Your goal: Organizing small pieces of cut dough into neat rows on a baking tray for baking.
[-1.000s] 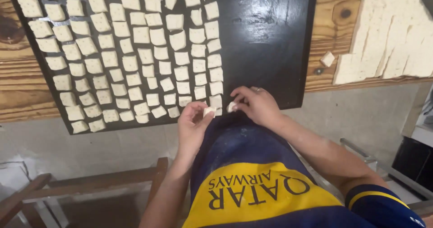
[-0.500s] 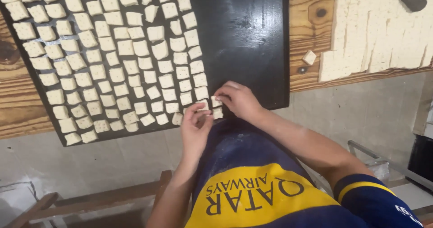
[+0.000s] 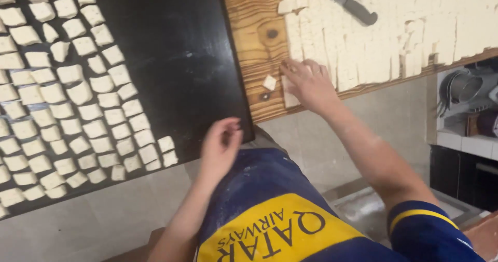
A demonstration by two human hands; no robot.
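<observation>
- Dough squares (image 3: 83, 106) lie in rows over the left part of a black tray (image 3: 171, 49); its right part is bare.
- A cut dough sheet (image 3: 394, 28) lies on the wooden board (image 3: 254, 33) to the right of the tray, with a knife (image 3: 345, 0) on top of it, well apart from both hands.
- The right hand (image 3: 308, 83) rests palm down at the sheet's near left edge, fingers spread over the cut pieces. I cannot tell whether it has gripped any piece.
- One loose square (image 3: 269, 82) sits on the bare board just beside that hand, between hand and tray.
- The left hand (image 3: 220, 145) hovers at the tray's near right corner, fingers loosely curled and half open, holding nothing I can see.
- The last row of squares ends near that corner, by the end square (image 3: 167, 143), next to the left hand.
- To do this step well, as I judge it: lift pieces off the sheet's edge with the fingertips, one or a few at a time, so they part along the cuts without stretching.
- Keep pieces apart on the tray, matching the spacing of the existing rows.
- The dough looks soft and floured; a light pinch should do.
</observation>
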